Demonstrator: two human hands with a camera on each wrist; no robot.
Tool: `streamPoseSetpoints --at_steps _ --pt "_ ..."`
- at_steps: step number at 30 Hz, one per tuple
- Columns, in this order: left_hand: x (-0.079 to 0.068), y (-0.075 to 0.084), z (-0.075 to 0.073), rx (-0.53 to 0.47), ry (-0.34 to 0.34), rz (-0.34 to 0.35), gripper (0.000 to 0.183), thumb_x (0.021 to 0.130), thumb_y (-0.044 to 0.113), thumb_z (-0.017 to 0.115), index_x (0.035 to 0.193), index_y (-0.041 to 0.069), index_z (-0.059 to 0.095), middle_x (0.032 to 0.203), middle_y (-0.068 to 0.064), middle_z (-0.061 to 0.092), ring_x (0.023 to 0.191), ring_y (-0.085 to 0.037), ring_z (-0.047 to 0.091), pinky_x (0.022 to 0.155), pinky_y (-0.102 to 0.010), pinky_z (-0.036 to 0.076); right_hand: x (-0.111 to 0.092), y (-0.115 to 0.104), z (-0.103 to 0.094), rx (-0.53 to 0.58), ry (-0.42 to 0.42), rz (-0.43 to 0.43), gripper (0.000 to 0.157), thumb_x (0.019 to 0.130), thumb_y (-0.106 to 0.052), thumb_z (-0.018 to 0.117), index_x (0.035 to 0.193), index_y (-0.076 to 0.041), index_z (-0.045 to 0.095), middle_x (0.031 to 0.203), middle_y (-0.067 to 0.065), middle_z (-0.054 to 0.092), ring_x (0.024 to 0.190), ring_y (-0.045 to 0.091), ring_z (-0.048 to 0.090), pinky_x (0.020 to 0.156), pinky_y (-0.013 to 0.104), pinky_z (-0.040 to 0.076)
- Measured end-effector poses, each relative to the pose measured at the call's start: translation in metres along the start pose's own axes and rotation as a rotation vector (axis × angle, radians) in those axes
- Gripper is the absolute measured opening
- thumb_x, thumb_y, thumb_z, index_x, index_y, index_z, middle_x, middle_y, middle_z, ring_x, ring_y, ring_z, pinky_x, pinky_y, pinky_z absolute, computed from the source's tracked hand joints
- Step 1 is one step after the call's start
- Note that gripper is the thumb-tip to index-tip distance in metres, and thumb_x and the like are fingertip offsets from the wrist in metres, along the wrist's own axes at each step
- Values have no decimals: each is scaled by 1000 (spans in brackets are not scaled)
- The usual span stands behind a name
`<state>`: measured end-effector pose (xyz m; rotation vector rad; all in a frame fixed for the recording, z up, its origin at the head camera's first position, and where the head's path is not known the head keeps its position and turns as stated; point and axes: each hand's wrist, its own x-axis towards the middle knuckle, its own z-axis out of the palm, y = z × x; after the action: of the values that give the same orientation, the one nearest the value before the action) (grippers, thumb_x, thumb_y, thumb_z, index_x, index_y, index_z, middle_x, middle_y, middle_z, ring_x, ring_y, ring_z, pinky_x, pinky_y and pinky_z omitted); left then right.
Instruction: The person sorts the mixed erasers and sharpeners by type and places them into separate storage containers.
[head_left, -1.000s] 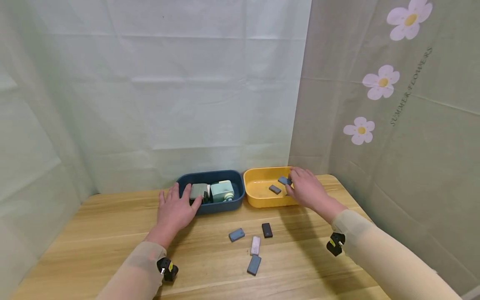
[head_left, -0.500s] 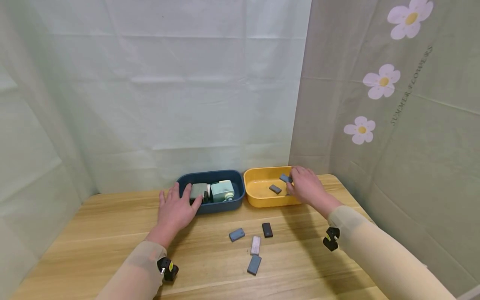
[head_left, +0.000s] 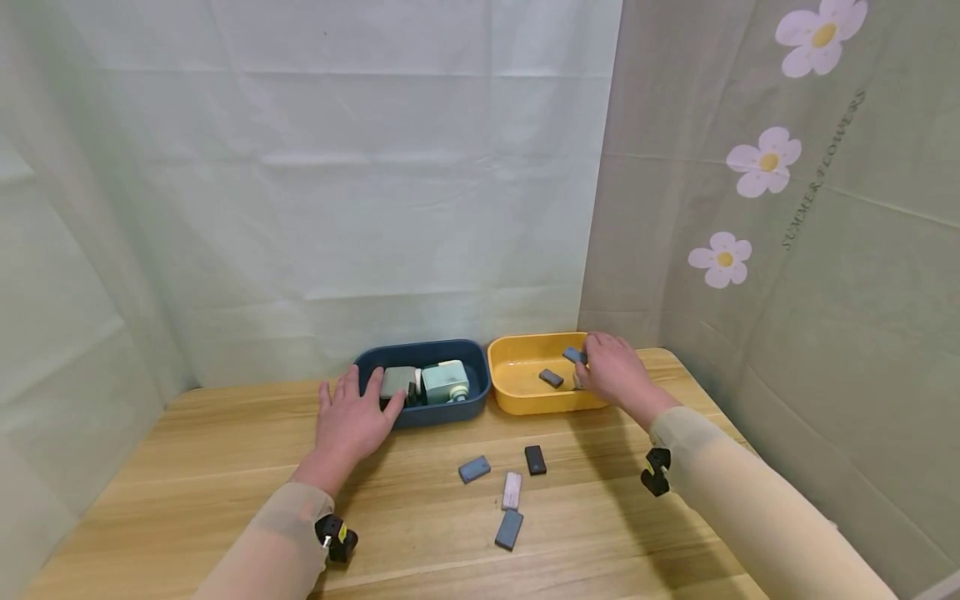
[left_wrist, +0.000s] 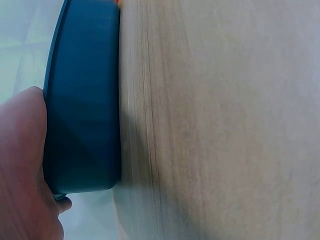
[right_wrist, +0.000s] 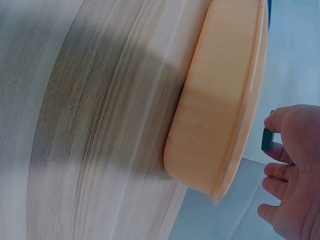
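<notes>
My right hand (head_left: 619, 368) is over the right end of the yellow bin (head_left: 540, 403), pinching a small blue-grey rectangular block (head_left: 573, 355) between thumb and index finger. The right wrist view shows this block (right_wrist: 267, 139) edge-on, above the bin's rim. Another dark grey block (head_left: 551, 378) lies on the bin's floor. My left hand (head_left: 352, 422) rests with spread fingers at the left end of the navy bin (head_left: 471, 408), its thumb at the near rim. Inside the navy bin are a grey-green boxy item (head_left: 397, 381) and a pale green bottle (head_left: 446, 382), lying down.
On the wooden table (head_left: 420, 533), in front of the bins, lie a blue-grey block (head_left: 474, 469), a black block (head_left: 535, 460), a pale pinkish block (head_left: 511, 491) and a dark grey block (head_left: 508, 529). Curtain-like sheets stand behind the bins and at both sides.
My right hand has shifted slightly right with the pinched block, which has risen a little and moved right above the yellow bin. The left hand has stayed in place.
</notes>
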<state>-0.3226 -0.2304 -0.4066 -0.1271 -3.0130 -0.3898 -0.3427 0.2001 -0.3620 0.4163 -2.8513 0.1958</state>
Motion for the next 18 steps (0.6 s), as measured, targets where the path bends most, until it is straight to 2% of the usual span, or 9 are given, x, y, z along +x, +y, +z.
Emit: streamPoseSetpoints --at_steps 18 --pt "-2 -1 0 4 3 -6 84 113 63 42 173 5 33 175 -38 17 161 -58 19 128 -75 -2 7 4 11 -7 -35 55 25 107 -22 70 108 1 60 101 14 63 98 37 64 105 57 51"
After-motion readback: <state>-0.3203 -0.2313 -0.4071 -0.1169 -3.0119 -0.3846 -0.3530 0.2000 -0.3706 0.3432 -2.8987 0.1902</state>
